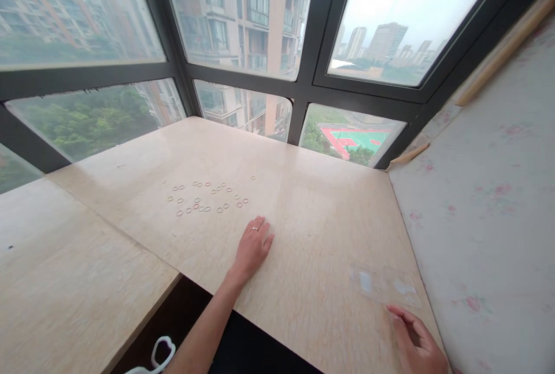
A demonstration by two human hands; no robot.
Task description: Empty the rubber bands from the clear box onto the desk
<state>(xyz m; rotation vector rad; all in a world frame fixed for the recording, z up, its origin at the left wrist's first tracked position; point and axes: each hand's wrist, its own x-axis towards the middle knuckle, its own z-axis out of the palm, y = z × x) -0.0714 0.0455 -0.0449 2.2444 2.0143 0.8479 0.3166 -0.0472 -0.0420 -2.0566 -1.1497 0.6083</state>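
Observation:
My left hand (pixel 255 247) rests palm down on the pale stone-patterned surface, its fingers stretched out and a ring on one of them. Just beyond its fingertips, to the left, lie several thin rings (pixel 207 208), pale and reddish, loosely scattered. They look like small elastic bands. At the lower right is my right hand (pixel 418 342), with thumb and index finger pressed together. What they pinch, if anything, is too small to make out. Right above those fingertips a clear plastic bag (pixel 384 286) lies flat; whether the fingers touch it I cannot tell.
Dark-framed windows (pixel 303 33) border the far side of the surface (pixel 312 200). A flower-patterned wall (pixel 481 229) closes off the right. The surface's front edge drops to a dark gap, where a white looped object (pixel 163 351) shows near my left forearm. A seam crosses the left part.

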